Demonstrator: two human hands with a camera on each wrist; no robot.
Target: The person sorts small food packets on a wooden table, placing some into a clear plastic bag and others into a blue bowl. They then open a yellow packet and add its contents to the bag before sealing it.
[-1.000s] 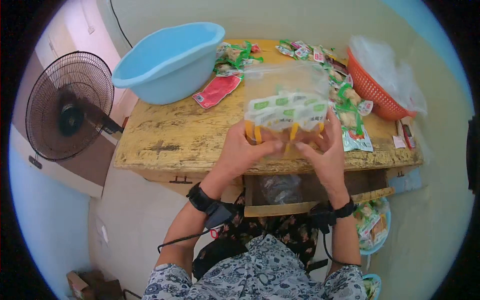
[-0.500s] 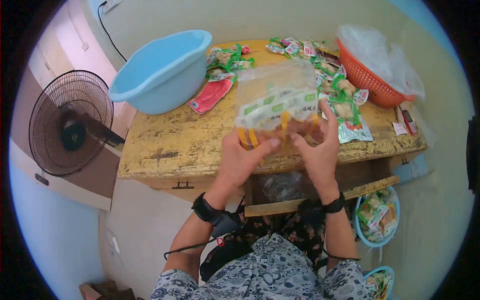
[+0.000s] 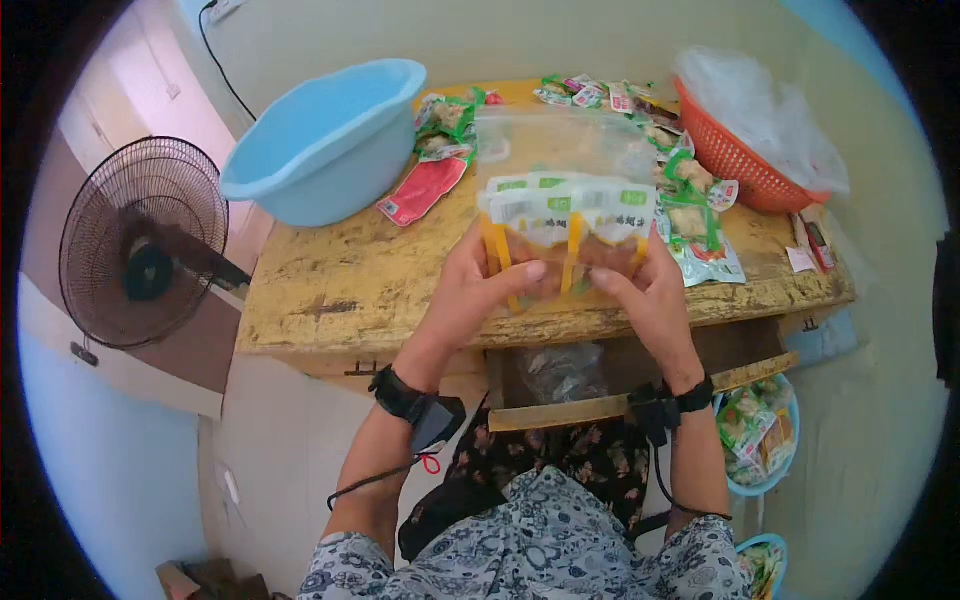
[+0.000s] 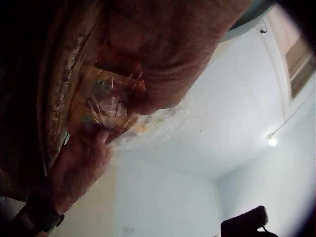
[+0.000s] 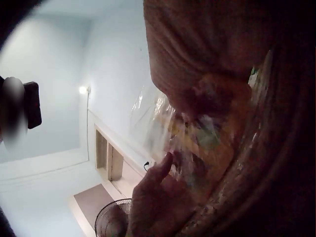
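Observation:
Both hands hold a clear plastic bag [image 3: 565, 140] over the front edge of the yellow table. Inside its lower part stand several packets [image 3: 570, 222] with white tops, green marks and yellow stripes. My left hand [image 3: 465, 287] grips the bag's lower left side, thumb across the near face. On the other side my right hand [image 3: 652, 293] grips it the same way, the thumbs pointing at each other. The bag's top part rises above the packets. In the left wrist view the shiny film [image 4: 111, 106] shows between the hands; the far fingers are hidden behind the bag.
A blue basin [image 3: 320, 150] stands at the table's back left, a red packet [image 3: 425, 190] beside it. Green snack packets [image 3: 690, 220] lie at right, near a red basket [image 3: 745, 165] of plastic bags. Below, a drawer [image 3: 560, 413] juts out. A fan [image 3: 145, 240] stands left.
The bag was tilted half a second ago and now stands level, its packets' fronts facing me. Both hands have kept their grip on its lower sides.

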